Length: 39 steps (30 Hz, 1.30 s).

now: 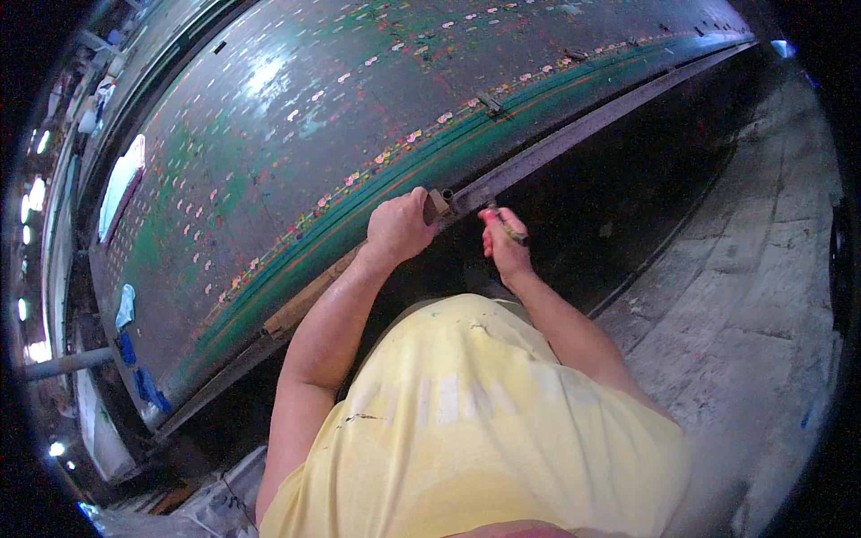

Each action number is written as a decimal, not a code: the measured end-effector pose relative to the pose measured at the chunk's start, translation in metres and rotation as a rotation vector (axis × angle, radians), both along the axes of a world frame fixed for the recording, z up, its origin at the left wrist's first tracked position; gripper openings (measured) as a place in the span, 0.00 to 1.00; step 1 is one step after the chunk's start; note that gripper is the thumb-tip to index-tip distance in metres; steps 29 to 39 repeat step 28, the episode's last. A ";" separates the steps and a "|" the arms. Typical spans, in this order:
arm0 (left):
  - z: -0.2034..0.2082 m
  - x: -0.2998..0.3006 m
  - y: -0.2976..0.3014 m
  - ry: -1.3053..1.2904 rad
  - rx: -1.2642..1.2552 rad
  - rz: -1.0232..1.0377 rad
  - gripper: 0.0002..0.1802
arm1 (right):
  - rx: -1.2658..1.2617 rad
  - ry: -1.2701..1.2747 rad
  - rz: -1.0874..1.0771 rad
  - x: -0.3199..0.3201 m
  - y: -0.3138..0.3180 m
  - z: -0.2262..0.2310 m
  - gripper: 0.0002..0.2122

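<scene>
A long dark table [269,134] with a green, paint-stained edge band runs diagonally before me. My left hand [401,226] is closed at this near edge, its fingers round a small brownish block-like piece [438,206] with a dark round opening at its end. Just right of it, my right hand [509,247] grips a red-handled tool [490,215]. The tool's head lies close to the grey metal rail [574,134] along the table's side; its exact shape is blurred, and I cannot tell whether it touches.
Small pale and coloured marks dot the tabletop in rows. Small metal fittings [490,103] sit along the far stretch of the edge. A light blue cloth [126,305] hangs at the left end. Worn grey floor [726,269] lies to the right, beside a dark gap under the rail.
</scene>
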<state>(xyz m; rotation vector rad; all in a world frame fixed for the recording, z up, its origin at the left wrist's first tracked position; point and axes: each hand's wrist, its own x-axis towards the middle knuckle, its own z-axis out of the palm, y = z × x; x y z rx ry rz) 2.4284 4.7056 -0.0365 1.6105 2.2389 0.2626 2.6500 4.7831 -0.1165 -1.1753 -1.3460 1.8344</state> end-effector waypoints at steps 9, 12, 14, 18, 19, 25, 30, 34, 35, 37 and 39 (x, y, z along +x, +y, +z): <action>-0.002 -0.003 0.002 -0.045 0.016 -0.004 0.29 | 0.402 -0.295 0.329 -0.006 0.018 -0.001 0.19; -0.008 0.000 -0.001 -0.099 0.159 -0.040 0.32 | 0.901 -0.391 0.060 0.010 -0.002 0.007 0.21; 0.002 0.006 0.006 -0.108 0.213 -0.098 0.33 | 0.989 -0.371 0.142 0.025 -0.007 0.014 0.22; -0.017 0.007 0.021 0.028 0.309 -0.281 0.28 | 1.019 -0.455 0.260 0.028 -0.006 -0.002 0.20; -0.018 0.009 0.024 0.067 0.282 -0.286 0.25 | 1.015 -0.492 0.287 0.026 -0.005 -0.004 0.19; -0.013 0.014 0.030 0.124 0.169 -0.261 0.18 | 1.058 -0.606 0.295 0.015 -0.004 -0.010 0.15; -0.015 0.015 0.030 0.119 0.145 -0.250 0.19 | 1.018 -0.641 0.281 0.009 -0.007 -0.013 0.13; -0.015 0.015 0.030 0.119 0.145 -0.250 0.19 | 1.018 -0.641 0.281 0.009 -0.007 -0.013 0.13; -0.015 0.015 0.030 0.119 0.145 -0.250 0.19 | 1.018 -0.641 0.281 0.009 -0.007 -0.013 0.13; -0.015 0.015 0.030 0.119 0.145 -0.250 0.19 | 1.018 -0.641 0.281 0.009 -0.007 -0.013 0.13; -0.015 0.015 0.030 0.119 0.145 -0.250 0.19 | 1.018 -0.641 0.281 0.009 -0.007 -0.013 0.13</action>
